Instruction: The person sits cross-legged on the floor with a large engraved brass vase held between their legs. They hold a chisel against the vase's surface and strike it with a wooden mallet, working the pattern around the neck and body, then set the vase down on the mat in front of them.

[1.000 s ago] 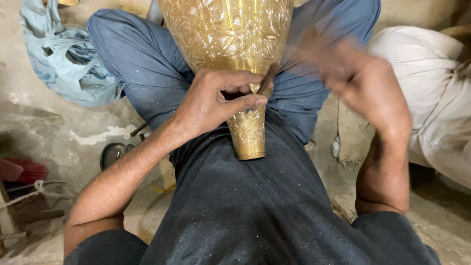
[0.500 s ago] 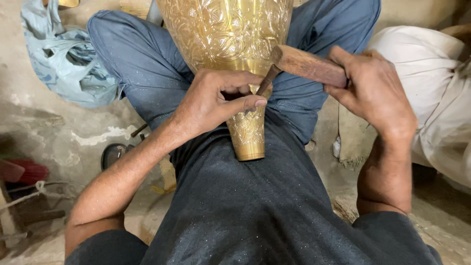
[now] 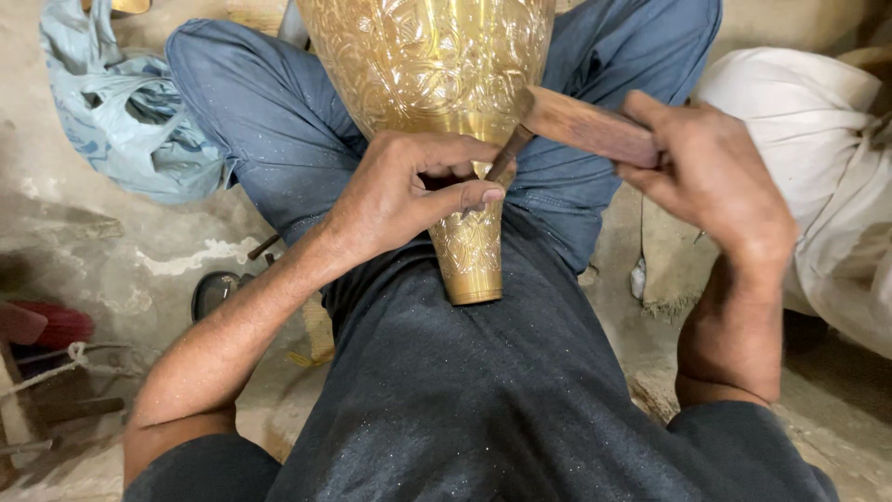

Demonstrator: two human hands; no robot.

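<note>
– What are my hands doing?
– Your left hand (image 3: 409, 191) is pinching a chisel (image 3: 500, 165) against the brass vase (image 3: 437, 65); your right hand (image 3: 711, 177) is gripping a wooden mallet (image 3: 585, 125).
– And the vase?
– It is lying across your lap, its narrow end pointing at you.

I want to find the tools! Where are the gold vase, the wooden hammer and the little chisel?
gold vase (image 3: 437, 56), head view, engraved body.
wooden hammer (image 3: 585, 125), head view, its wooden block.
chisel (image 3: 503, 160), head view, shaft.

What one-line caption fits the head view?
Left hand steadies a chisel against an engraved brass vase on the lap; right hand holds a wooden mallet at its head.
</note>
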